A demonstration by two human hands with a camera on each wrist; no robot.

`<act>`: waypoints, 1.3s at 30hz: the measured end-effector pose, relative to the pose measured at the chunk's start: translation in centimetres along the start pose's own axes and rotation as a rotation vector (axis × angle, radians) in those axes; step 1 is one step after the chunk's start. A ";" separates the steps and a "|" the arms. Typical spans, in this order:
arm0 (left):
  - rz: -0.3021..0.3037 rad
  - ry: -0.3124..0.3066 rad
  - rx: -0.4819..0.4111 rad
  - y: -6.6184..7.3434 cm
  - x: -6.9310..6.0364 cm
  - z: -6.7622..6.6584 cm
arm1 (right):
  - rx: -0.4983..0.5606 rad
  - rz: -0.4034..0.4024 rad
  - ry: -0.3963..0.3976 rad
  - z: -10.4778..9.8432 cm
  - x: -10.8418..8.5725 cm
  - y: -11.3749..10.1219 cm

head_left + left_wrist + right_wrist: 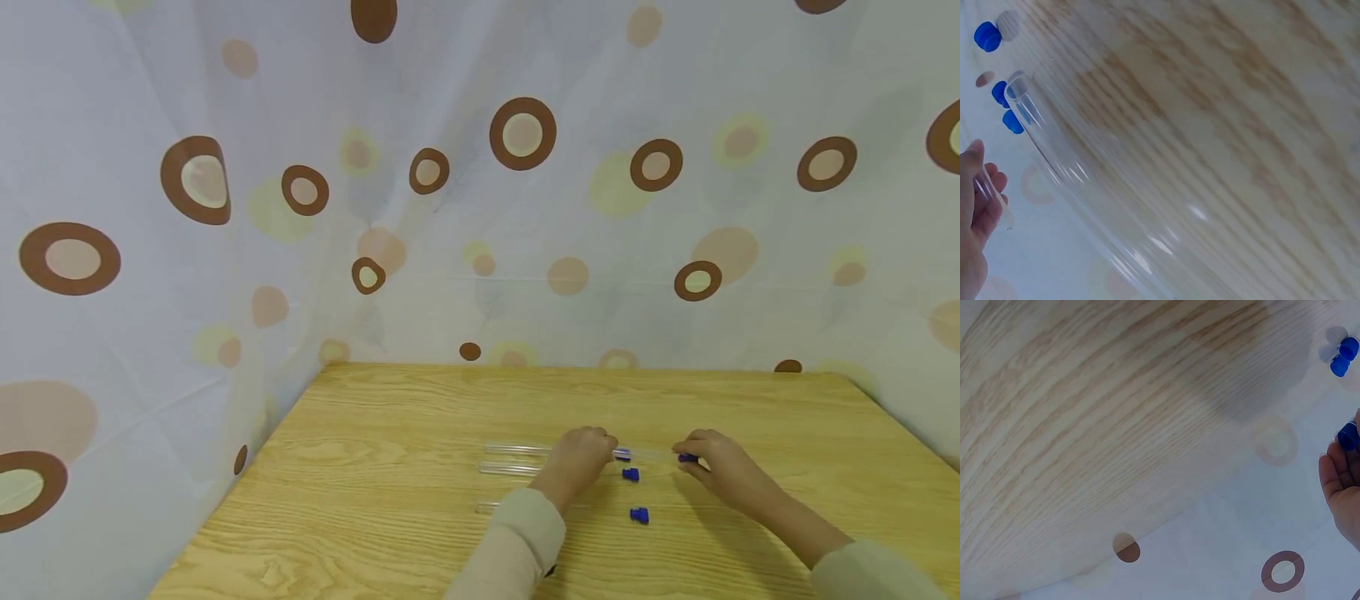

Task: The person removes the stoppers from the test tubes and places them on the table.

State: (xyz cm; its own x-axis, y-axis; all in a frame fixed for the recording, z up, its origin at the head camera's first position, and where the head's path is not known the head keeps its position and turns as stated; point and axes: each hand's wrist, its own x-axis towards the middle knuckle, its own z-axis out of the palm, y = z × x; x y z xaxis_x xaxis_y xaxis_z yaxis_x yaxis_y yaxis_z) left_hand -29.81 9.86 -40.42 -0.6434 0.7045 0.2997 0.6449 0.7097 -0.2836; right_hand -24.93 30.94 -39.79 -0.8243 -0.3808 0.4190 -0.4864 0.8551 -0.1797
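My left hand (583, 457) pinches a clear test tube (985, 184) above the table; its rounded end shows just past the fingers in the left wrist view. The tube's other part reaches right, toward my right hand (720, 467). There the fingertips pinch a blue stopper (687, 457), also visible in the right wrist view as a blue stopper (1349, 436). A small gap seems to separate tube and stopper. Three more clear tubes lie on the table: a far tube (517, 449), a middle tube (506, 468) and a near tube (487, 507), partly hidden by the left arm.
Right of the lying tubes are three loose blue stoppers: a far stopper (623, 455), a middle stopper (631, 474) and a near stopper (639, 516). The wooden table (390, 417) meets a patterned curtain (570, 217) behind and at the sides.
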 end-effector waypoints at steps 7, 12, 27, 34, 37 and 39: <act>0.010 -0.015 0.024 -0.3 -0.6 -0.2 | -0.010 0.014 0.008 0.2 -0.2 -0.3; 0.015 -0.024 0.036 -0.5 -0.8 -0.4 | -0.008 0.044 -0.016 0.3 -0.3 -0.6; 0.008 -0.053 0.008 -1.2 -1.4 -0.8 | 0.002 0.024 0.025 0.5 -0.2 -0.6; 0.004 -0.039 0.031 -1.8 -1.8 -0.8 | -0.042 -0.059 0.129 1.1 0.0 -0.7; 0.014 -0.036 0.034 -2.0 -2.0 -1.0 | -0.051 -0.075 0.149 1.1 0.2 -0.9; 0.022 -0.038 0.040 -2.2 -2.1 -1.1 | -0.049 -0.076 0.151 1.2 0.3 -1.0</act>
State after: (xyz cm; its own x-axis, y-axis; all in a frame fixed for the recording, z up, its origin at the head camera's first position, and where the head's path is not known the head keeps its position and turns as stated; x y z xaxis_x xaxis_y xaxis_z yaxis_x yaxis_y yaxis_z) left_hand -29.46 6.80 -39.43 -0.6445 0.7196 0.2583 0.6431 0.6930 -0.3259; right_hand -25.04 29.53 -40.51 -0.7308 -0.3911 0.5595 -0.5280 0.8433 -0.1001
